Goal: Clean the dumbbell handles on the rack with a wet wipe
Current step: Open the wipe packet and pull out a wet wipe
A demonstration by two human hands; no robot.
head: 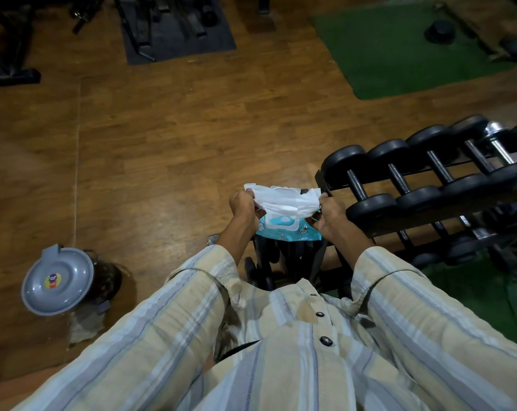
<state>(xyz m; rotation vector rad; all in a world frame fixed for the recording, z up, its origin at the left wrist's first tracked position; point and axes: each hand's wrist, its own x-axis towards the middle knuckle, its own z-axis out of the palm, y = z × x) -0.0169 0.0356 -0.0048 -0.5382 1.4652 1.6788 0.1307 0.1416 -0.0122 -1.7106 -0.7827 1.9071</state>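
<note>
From the head camera, looking down: the left hand [245, 207] and the right hand [330, 215] each pinch one end of a white wet wipe [285, 200], fingers curled round it, so the sheet hangs stretched between them. Just under the wipe lies the blue wipe pack [290, 231] with its white flap lid open; it rests on the near end of the dumbbell rack [325, 185], on the dark frame there. The hands and sheet cover much of the pack.

To the right, the rack runs away toward the upper right edge, its top row filled with black dumbbells [370, 185] lying side by side, their metal handles [356, 186] bare and clear of the hands. The right hand is just beside the nearest dumbbell but apart from it. A lower row of smaller dumbbells sits beneath, partly hidden by the upper shelf and dim.

Both striped sleeves [198, 280] fill the lower picture and hide the foot of the rack.

On the wooden floor [162, 137] to the left stands a grey lidded bin [57, 281], well apart from the rack. A green mat [385, 54] lies top right with dark weights on it, and a grey mat [177, 28] with dark gear lies top centre.
</note>
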